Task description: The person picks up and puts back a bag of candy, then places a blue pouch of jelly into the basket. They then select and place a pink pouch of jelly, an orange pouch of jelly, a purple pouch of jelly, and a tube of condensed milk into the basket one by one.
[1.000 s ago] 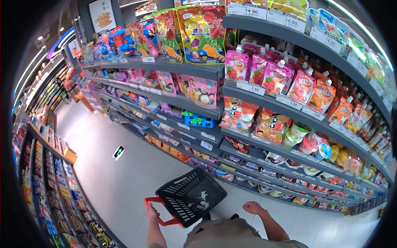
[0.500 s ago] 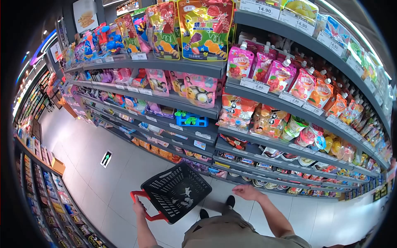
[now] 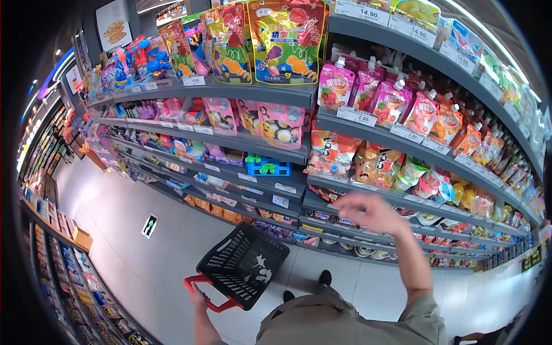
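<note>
Carrying the black basket (image 3: 269,236) by its red handle (image 3: 221,306) in the left hand (image 3: 199,299), closed tight round the grip, low on the left over the pale floor tiles (image 3: 144,270). Reaching up with the right hand (image 3: 371,211), open, empty, fingers spread wide and blurred, in front of the grey shelf edge (image 3: 345,187) under the orange snack bags (image 3: 376,164), near them but, as far as can be told, not touching. Could go wrong here: packed shoulder to shoulder, so pulling one bag might drag its neighbours over the lip and onto the floor. Might also miss the grip altogether, given slick film and a splayed hand. Could tip the basket too, hung one-handed and tilted, spilling whatever pale bits lie inside; too small to name. Now textures: glossy, crinkly film on the bags, puffed and pillow-shaped. Above, soft pink spouted pouches (image 3: 391,103), flat-bottomed, topped with hard round white caps. Rigid plastic mesh on the basket, square holes, flared walls. Smooth painted metal along the shelves, paper price tags (image 3: 356,117) clipped to the front.
</note>
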A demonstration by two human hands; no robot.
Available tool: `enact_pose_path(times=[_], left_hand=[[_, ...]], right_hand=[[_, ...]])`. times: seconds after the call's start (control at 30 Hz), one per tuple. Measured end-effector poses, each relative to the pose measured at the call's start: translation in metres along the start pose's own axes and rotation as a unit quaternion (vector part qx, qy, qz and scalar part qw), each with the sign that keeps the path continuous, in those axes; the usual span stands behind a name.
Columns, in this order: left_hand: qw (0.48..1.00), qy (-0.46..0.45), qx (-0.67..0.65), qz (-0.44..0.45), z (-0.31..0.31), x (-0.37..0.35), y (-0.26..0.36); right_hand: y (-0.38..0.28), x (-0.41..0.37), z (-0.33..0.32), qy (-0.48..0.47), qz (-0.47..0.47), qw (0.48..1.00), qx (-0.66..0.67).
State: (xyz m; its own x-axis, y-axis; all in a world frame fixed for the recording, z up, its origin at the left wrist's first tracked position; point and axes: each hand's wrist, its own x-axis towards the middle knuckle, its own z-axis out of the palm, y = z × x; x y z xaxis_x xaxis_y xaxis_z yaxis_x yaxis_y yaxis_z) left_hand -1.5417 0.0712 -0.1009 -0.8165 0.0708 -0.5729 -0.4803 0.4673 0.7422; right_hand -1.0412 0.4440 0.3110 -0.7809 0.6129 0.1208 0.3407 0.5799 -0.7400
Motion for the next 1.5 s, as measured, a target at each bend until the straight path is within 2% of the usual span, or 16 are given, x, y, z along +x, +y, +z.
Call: enact_pose_path(times=[0.07,0.13,0.2,0.33,0.37,0.47,0.6,0.67,0.73,0.83,1.07,1.13,1.27,1.33,1.37,1.5], left_hand=[[0.999,-0.023,-0.024,-0.01,-0.002,0.001,0.003],[1.0,-0.025,-0.008,-0.008,-0.003,0.002,0.006],[1.0,-0.027,0.01,-0.007,-0.003,0.003,0.008],[0.999,-0.037,0.027,-0.01,-0.007,0.012,0.007],[0.998,-0.065,0.019,-0.008,-0.012,0.013,0.007],[0.998,-0.042,0.044,0.016,-0.008,0.02,0.005],[0.997,-0.026,0.06,0.043,-0.002,0.022,0.002],[0.995,0.011,0.074,0.068,0.001,0.03,-0.004],[0.998,-0.005,0.056,0.038,0.0,0.024,0.001],[0.997,0.001,0.065,0.039,0.0,0.017,0.008],[0.996,0.002,0.075,0.05,0.002,0.018,0.005],[0.996,0.005,0.079,0.052,0.002,0.018,0.003],[0.996,0.0,0.067,0.062,0.003,0.017,0.0],[0.995,-0.001,0.067,0.067,0.003,0.015,0.003],[0.996,0.0,0.068,0.055,0.003,0.017,0.001],[0.997,-0.012,0.052,0.053,0.008,0.017,0.001]], right_hand=[[-0.018,0.019,-0.029,0.094,-0.042,0.995,0.006],[-0.036,0.044,-0.056,0.19,-0.057,0.974,0.105],[-0.068,0.065,-0.088,0.248,0.003,0.968,0.022],[-0.048,0.129,-0.125,0.341,-0.07,0.937,-0.027],[-0.047,0.139,-0.129,0.356,-0.057,0.932,-0.031],[-0.049,0.161,-0.136,0.394,-0.017,0.911,-0.12],[-0.04,0.177,-0.145,0.361,-0.008,0.931,-0.06],[-0.028,0.184,-0.152,0.38,0.002,0.913,-0.147],[-0.014,0.19,-0.157,0.384,-0.045,0.895,-0.22],[-0.042,0.183,-0.144,0.342,0.083,0.917,-0.19],[-0.038,0.195,-0.145,0.323,0.081,0.922,-0.195],[-0.04,0.197,-0.145,0.311,0.09,0.912,-0.253],[-0.036,0.201,-0.148,0.282,0.087,0.907,-0.301],[-0.033,0.2,-0.147,0.261,0.083,0.929,-0.25],[-0.027,0.198,-0.143,0.283,0.031,0.916,-0.282],[-0.036,0.185,-0.13,0.297,0.0,0.901,-0.316]])
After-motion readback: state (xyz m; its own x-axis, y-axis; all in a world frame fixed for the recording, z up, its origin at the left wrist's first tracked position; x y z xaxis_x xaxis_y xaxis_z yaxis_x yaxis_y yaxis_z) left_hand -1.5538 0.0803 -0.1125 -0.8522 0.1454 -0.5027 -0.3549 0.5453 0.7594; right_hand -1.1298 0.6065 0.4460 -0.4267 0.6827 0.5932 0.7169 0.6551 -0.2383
